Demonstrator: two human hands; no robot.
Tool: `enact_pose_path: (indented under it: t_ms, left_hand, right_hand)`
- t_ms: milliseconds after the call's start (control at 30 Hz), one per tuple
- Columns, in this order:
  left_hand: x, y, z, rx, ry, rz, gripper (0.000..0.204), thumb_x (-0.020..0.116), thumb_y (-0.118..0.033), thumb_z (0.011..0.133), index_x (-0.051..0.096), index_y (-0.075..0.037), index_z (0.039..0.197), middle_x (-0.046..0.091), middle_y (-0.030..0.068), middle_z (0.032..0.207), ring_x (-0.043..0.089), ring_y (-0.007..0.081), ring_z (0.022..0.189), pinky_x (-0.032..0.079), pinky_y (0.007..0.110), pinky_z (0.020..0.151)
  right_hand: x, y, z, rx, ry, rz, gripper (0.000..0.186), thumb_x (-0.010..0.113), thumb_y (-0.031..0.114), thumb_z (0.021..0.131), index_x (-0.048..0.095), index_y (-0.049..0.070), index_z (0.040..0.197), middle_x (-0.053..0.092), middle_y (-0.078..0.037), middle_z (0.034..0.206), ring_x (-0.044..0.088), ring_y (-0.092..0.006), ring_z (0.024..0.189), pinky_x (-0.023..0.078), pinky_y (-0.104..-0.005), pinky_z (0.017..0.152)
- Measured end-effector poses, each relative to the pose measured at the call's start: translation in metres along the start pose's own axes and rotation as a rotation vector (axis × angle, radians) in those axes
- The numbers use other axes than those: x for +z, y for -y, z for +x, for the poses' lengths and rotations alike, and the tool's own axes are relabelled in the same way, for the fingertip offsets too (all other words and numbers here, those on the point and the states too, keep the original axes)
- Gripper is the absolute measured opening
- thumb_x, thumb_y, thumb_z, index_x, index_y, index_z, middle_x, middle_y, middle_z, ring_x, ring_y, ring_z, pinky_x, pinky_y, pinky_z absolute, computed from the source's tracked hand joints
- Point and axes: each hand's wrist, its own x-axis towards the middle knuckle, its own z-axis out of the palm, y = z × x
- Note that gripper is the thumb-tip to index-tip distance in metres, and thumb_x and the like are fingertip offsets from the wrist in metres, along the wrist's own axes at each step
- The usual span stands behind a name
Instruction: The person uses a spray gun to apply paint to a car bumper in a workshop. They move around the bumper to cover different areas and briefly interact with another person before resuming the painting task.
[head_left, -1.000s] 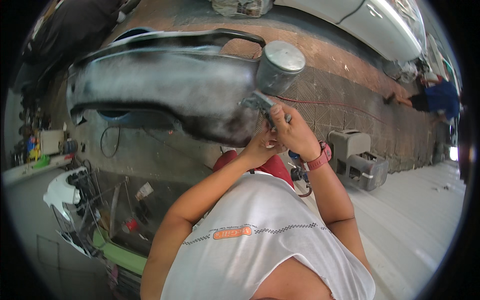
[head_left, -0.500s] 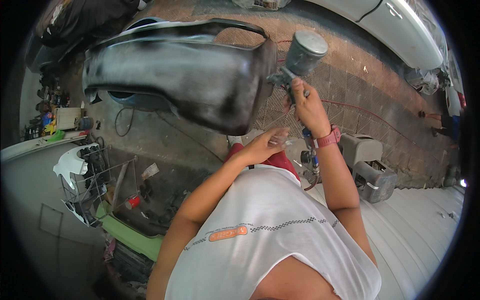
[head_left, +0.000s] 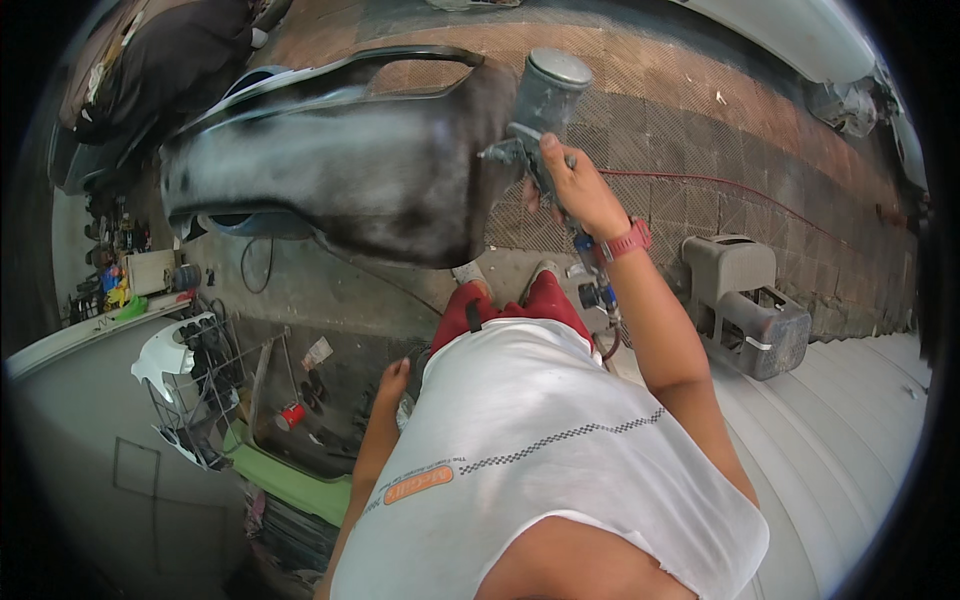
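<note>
My right hand is closed round the handle of a spray gun with a grey cup on top. The gun's nozzle points left, apart from or close against the right end of a car bumper; I cannot tell the gap. The bumper is dark, with a pale, misty grey coat across its middle. A blue-and-silver fitting with a gauge hangs below the gun's handle. My left hand is down by my left hip, its fingers mostly hidden; something pale and crumpled shows beside the wrist.
A red hose runs over the tiled floor to the right. Grey plastic parts stand at my right. At left are a wire rack with a white panel, a green panel and a red can. A white car body is at top right.
My left hand has dropped from in front of my waist to beside my left hip. My right hand and the spray gun have moved left in the picture; the view has shifted slightly too.
</note>
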Motion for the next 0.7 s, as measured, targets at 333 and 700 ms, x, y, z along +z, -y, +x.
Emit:
enact_pose_path:
  t_ms: [333,700]
  left_hand:
    - [0.028,0.101,-0.005,-0.017,-0.003,0.070,0.074,0.058,-0.055,0.106,0.053,0.003,0.151,0.062,0.0225,0.145,0.063,0.0348,0.129,0.049,0.044,0.107]
    - [-0.001,0.004,-0.051,0.033,-0.082,-0.028,0.064,0.061,-0.041,0.107,0.051,0.003,0.152,0.057,0.0230,0.152,0.055,0.0330,0.141,0.042,0.042,0.117]
  right_hand:
    - [-0.059,-0.039,0.113,0.050,-0.308,-0.086,0.068,0.046,0.063,0.108,0.068,-0.001,0.117,0.068,-0.010,0.072,0.068,-0.0177,0.056,0.050,-0.0311,0.044]
    - [-0.066,-0.017,0.134,-0.090,-0.210,-0.016,0.078,0.045,0.069,0.106,0.068,-0.005,0.117,0.075,-0.017,0.080,0.076,-0.0220,0.066,0.052,-0.0327,0.048]
